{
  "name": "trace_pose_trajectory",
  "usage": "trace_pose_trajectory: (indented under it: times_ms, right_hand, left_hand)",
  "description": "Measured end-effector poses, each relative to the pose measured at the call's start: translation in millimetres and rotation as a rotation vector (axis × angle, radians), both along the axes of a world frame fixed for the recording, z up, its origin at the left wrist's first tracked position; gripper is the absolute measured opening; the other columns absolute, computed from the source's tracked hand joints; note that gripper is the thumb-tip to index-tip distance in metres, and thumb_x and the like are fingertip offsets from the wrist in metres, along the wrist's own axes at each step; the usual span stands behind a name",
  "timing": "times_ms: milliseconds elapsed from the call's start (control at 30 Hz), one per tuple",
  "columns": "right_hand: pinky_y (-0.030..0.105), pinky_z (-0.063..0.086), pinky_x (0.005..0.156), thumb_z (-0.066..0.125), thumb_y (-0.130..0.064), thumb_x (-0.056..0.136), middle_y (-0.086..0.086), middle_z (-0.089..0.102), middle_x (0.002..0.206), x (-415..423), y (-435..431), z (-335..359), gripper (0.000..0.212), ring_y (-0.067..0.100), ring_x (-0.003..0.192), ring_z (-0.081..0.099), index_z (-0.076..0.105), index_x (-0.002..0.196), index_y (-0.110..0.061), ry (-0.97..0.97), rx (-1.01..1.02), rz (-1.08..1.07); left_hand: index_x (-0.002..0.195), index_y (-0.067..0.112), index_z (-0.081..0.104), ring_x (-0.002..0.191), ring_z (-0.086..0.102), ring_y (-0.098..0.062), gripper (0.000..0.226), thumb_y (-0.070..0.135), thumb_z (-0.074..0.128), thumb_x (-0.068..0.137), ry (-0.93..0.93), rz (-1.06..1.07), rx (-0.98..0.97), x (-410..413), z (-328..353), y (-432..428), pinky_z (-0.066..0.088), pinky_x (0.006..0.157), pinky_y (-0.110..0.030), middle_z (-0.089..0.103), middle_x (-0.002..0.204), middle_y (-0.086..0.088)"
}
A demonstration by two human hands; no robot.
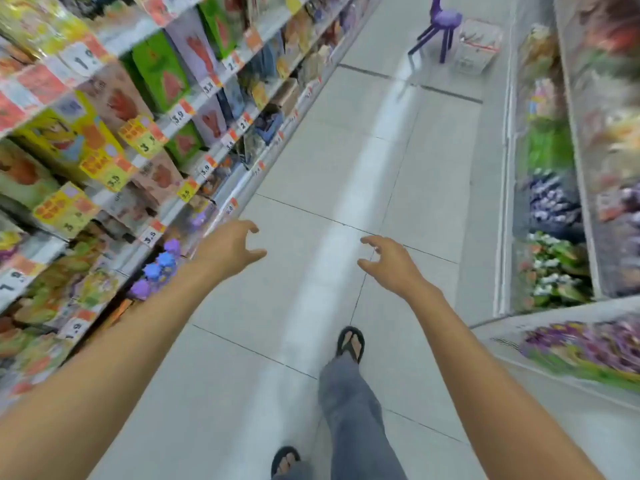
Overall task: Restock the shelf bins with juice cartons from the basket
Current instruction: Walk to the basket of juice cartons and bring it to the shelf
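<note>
Both my arms stretch forward over the aisle floor. My left hand [230, 245] hangs with loosely curled fingers and holds nothing, close to the lower shelf edge. My right hand [388, 259] is likewise loosely curled and holds nothing. Juice cartons [162, 72] in green, yellow and pale boxes fill the shelves [194, 98] on the left behind price tags. A wire basket [479, 46] stands on the floor far ahead, at the top of the view. The picture is blurred by motion.
A purple plastic chair [440, 24] stands next to the basket. An open chest freezer [554, 220] with packaged goods lines the right side, another freezer [588, 351] at lower right. My sandalled feet [350, 342] are on the tiled floor [346, 174].
</note>
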State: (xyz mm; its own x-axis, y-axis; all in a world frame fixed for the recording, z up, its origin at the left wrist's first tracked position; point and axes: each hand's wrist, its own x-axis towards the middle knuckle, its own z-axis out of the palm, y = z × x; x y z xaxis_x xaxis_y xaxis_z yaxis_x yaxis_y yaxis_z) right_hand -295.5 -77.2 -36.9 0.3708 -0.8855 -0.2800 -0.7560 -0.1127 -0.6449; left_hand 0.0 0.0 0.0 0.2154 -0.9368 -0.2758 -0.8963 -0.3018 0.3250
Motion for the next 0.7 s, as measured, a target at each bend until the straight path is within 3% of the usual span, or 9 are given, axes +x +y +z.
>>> trace_pose_trajectory:
  times_ms: [233, 367, 500, 600, 700]
  right_hand:
    - [0.022, 0.038, 0.090, 0.065, -0.023, 0.089, -0.002, 0.051, 0.135, -55, -131, -41, 0.041, 0.008, 0.115, 0.049, 0.058, 0.129, -0.024, -0.030, 0.052, -0.183]
    - [0.031, 0.043, 0.100, 0.064, -0.022, 0.089, -0.004, 0.053, 0.133, -73, -240, -41, 0.038, 0.012, 0.119, 0.050, 0.059, 0.126, -0.024, -0.047, 0.051, -0.256]
    - [0.041, 0.045, 0.100, 0.062, -0.023, 0.090, -0.001, 0.052, 0.135, -93, -346, -35, 0.037, 0.016, 0.120, 0.050, 0.059, 0.127, -0.023, 0.013, 0.067, -0.266]
    - [0.043, 0.046, 0.100, 0.062, -0.025, 0.090, -0.001, 0.051, 0.135, -101, -419, -29, 0.038, 0.016, 0.123, 0.049, 0.059, 0.128, -0.024, 0.041, 0.098, -0.265]
    - [0.043, 0.042, 0.103, 0.062, -0.024, 0.091, 0.001, 0.052, 0.135, -102, -499, -30, 0.038, 0.018, 0.124, 0.049, 0.059, 0.128, -0.022, 0.060, 0.105, -0.235]
  left_hand:
    - [0.124, 0.023, 0.058, 0.106, 0.059, -0.019, 0.048, 0.044, 0.070, 0.083, 0.101, -0.068, 0.011, -46, -50, -169, 0.050, 0.090, -0.040, 0.059, 0.125, -0.001]
    - [0.122, 0.024, 0.059, 0.102, 0.060, -0.016, 0.045, 0.044, 0.070, 0.083, 0.141, -0.072, 0.008, -74, -56, -281, 0.050, 0.089, -0.040, 0.060, 0.122, 0.002]
    - [0.119, 0.025, 0.060, 0.101, 0.060, -0.016, 0.042, 0.042, 0.071, 0.082, 0.150, -0.097, 0.007, -90, -56, -398, 0.050, 0.090, -0.039, 0.061, 0.121, 0.002]
    - [0.119, 0.023, 0.061, 0.101, 0.061, -0.016, 0.042, 0.041, 0.072, 0.082, 0.167, -0.094, 0.007, -96, -50, -480, 0.049, 0.086, -0.035, 0.061, 0.121, 0.001]
    - [0.122, 0.024, 0.060, 0.103, 0.060, -0.016, 0.044, 0.043, 0.071, 0.083, 0.178, -0.111, 0.025, -97, -49, -562, 0.051, 0.087, -0.039, 0.060, 0.123, 0.002]
